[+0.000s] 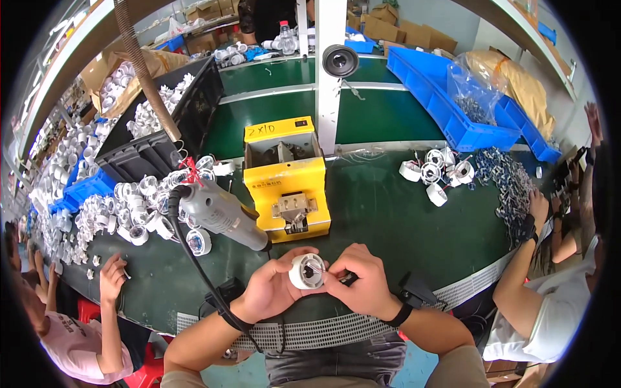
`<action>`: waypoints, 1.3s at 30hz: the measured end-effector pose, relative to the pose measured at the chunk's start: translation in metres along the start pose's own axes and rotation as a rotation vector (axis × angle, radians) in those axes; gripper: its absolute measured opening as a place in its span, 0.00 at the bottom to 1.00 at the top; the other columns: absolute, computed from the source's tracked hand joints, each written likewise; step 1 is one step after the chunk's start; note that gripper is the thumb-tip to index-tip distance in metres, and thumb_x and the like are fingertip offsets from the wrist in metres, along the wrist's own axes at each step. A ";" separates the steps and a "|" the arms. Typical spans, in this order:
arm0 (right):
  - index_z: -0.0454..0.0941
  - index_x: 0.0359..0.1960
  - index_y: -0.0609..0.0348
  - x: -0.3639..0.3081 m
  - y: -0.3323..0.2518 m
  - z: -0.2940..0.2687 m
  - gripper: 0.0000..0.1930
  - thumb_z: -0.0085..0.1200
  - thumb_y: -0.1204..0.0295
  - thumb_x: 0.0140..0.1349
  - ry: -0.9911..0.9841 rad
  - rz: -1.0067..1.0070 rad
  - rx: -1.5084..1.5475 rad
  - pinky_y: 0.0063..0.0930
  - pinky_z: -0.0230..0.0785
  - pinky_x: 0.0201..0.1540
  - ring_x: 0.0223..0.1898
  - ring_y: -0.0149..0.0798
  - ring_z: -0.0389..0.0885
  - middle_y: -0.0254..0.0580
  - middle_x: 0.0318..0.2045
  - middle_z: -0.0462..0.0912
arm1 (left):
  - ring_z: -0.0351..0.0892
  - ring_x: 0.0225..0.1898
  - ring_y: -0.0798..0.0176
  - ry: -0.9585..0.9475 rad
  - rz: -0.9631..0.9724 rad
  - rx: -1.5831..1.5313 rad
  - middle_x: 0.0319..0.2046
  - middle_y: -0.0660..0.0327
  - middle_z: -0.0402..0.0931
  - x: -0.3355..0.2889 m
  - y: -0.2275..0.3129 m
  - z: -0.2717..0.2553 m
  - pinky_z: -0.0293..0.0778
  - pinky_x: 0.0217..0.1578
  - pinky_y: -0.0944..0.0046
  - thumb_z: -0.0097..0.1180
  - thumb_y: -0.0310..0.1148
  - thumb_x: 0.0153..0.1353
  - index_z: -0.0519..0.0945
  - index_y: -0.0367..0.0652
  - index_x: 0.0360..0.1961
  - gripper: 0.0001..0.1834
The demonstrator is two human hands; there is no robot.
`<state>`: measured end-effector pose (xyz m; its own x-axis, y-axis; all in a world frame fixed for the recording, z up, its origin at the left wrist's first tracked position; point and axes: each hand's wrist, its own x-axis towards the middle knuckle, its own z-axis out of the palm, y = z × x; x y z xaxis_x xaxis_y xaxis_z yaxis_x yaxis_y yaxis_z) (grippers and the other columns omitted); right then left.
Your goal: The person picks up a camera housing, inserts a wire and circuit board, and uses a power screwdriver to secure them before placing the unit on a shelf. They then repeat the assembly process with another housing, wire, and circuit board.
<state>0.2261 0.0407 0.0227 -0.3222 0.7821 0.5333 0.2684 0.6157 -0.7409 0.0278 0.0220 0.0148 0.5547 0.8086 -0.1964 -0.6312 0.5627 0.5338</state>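
My left hand (275,289) is closed around a white round plastic housing (306,271), its open face turned up toward me. Inside the housing I see a dark center and thin wire-like strands. My right hand (360,277) is pinched at the housing's right edge, with a small dark piece (349,279) showing among its fingers; its kind is unclear. Just beyond my hands stands a yellow screw-feeding machine (284,187). Left of it a grey electric screwdriver (223,216) hangs at a slant, its black cord looping down past my left forearm.
White housings (145,200) pile up at left, beside a black crate (139,145). Several more housings (432,172) lie at right, near a heap of small metal parts (504,184) and a blue bin (453,103). Co-workers' hands (113,278) work on both sides. A white post (330,97) rises behind the machine.
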 end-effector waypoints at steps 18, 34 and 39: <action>0.81 0.35 0.58 0.003 -0.001 -0.008 0.11 0.66 0.77 0.49 0.015 -0.061 -0.017 0.24 0.72 0.30 0.28 0.35 0.80 0.38 0.25 0.77 | 0.69 0.58 0.55 -0.017 0.203 0.108 0.55 0.55 0.69 0.002 -0.007 -0.001 0.65 0.60 0.51 0.39 0.37 0.71 0.70 0.38 0.54 0.17; 0.79 0.40 0.67 -0.011 -0.001 0.008 0.08 0.60 0.79 0.58 -0.108 0.485 0.734 0.18 0.75 0.33 0.30 0.27 0.82 0.39 0.31 0.83 | 0.62 0.62 0.54 -0.081 0.265 0.146 0.62 0.54 0.62 -0.001 -0.015 0.004 0.60 0.61 0.53 0.45 0.33 0.67 0.64 0.41 0.62 0.23; 0.80 0.37 0.66 -0.016 0.000 0.016 0.09 0.63 0.79 0.55 -0.059 0.449 0.586 0.17 0.75 0.33 0.30 0.25 0.82 0.39 0.31 0.83 | 0.60 0.64 0.53 -0.093 0.297 0.189 0.63 0.52 0.60 0.000 -0.020 0.004 0.56 0.63 0.52 0.43 0.34 0.67 0.62 0.40 0.63 0.24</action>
<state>0.2163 0.0266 0.0082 -0.3485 0.9300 0.1167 -0.1374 0.0725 -0.9879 0.0425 0.0096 0.0074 0.4145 0.9080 0.0614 -0.6657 0.2565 0.7007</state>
